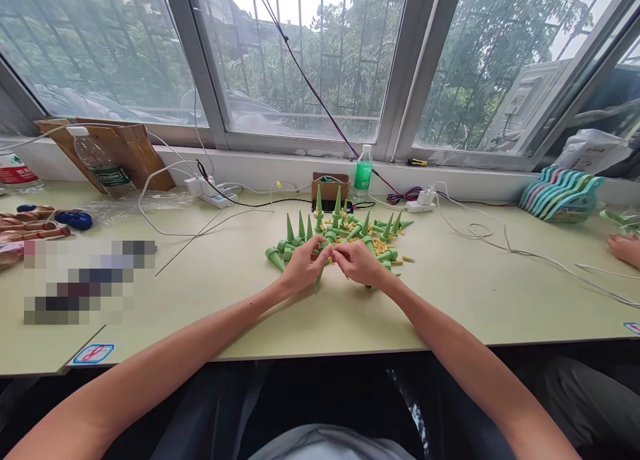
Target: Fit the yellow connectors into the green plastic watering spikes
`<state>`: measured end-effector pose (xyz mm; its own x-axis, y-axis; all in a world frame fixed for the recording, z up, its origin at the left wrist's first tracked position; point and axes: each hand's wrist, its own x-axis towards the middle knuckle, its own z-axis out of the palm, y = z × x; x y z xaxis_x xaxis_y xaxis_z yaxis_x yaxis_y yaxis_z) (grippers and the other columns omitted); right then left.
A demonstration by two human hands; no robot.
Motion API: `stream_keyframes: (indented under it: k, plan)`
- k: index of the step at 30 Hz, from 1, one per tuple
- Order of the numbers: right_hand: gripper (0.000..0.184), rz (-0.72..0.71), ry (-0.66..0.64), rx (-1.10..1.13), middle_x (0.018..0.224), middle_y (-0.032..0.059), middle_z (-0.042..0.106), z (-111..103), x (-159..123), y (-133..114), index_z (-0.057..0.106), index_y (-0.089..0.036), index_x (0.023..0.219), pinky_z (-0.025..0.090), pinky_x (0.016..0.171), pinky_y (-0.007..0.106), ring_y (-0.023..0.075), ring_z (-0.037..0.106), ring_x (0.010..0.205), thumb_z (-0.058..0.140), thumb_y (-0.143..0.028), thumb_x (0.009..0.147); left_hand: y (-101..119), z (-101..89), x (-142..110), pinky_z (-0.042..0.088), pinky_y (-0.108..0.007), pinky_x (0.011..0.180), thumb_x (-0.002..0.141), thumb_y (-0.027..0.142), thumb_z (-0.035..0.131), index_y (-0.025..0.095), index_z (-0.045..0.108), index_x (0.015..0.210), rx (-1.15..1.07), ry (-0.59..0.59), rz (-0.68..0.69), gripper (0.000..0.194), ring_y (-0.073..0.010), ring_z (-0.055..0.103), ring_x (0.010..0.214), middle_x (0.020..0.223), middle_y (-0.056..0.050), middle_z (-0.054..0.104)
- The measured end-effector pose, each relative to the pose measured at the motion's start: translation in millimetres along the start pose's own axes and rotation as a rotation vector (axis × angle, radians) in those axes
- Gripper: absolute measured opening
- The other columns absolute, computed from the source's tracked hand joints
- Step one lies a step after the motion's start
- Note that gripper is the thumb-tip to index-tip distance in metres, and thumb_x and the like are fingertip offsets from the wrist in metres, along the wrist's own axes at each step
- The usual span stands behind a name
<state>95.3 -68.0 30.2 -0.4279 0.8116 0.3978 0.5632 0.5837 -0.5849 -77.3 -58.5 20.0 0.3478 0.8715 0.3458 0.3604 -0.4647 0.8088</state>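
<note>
Both of my hands meet over a pile of green plastic cone spikes (290, 228) at the middle of the table. My left hand (303, 268) is closed round one green cone spike (319, 281), whose pointed end sticks out below the fingers. Close against it, my right hand (361, 263) pinches at the top of that spike; whatever is between its fingertips is too small and covered to make out. Small yellow pieces (381, 245) lie scattered among the cones, mostly behind and right of my hands. Several cones stand point up, others lie on their sides.
Behind the pile stand a small brown box (330, 195) and a green-labelled bottle (364, 173). White cables (480, 233) cross the table on the right, near stacked teal items (560, 195). Another person's hand (625, 248) shows at far right. A bottle (107, 170) stands back left.
</note>
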Motion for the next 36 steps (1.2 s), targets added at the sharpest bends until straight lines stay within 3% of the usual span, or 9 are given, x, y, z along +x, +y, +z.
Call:
stream_keyframes:
  k: [16,22,25,36]
  plan:
    - [0.028,0.027,0.06,0.033,0.048,-0.0028,0.049,1,2,4,0.05,-0.018,0.065,0.033,0.057,0.023,0.0105,0.044,0.05,0.043,-0.02,0.092,0,-1.3,-2,0.036,-0.02,0.043,0.087,0.05,0.055,0.018,0.049,0.109,-0.048,-0.019,0.034,0.039,-0.0091,0.052,0.047,0.076,0.0,0.063]
    - [0.036,0.047,0.09,0.063,0.049,-0.0022,0.05,-3,2,3,0.049,-0.018,0.064,0.033,0.057,0.024,0.0107,0.044,0.05,0.041,-0.031,0.096,-5,-3.2,-3,0.034,-0.02,0.043,0.086,0.046,0.057,0.018,0.046,0.115,-0.052,-0.034,0.041,0.041,-0.0103,0.046,0.044,0.054,0.007,0.047]
    - [0.038,0.052,0.096,0.069,0.049,-0.0022,0.049,-3,2,3,0.047,-0.019,0.063,0.033,0.057,0.024,0.0107,0.044,0.05,0.041,-0.034,0.097,-8,-2.3,-3,0.032,-0.019,0.042,0.085,0.044,0.059,0.019,0.046,0.115,-0.041,-0.022,0.069,0.042,-0.0089,0.04,0.043,0.053,0.008,0.041]
    - [0.046,0.052,0.094,0.063,0.047,-0.0029,0.045,-3,2,4,0.04,-0.019,0.059,0.032,0.056,0.024,0.0104,0.041,0.049,0.036,-0.042,0.098,-6,-1.1,-4,0.037,-0.02,0.045,0.083,0.042,0.062,0.018,0.05,0.113,0.031,0.021,0.141,0.04,-0.0085,0.039,0.044,0.053,0.007,0.043]
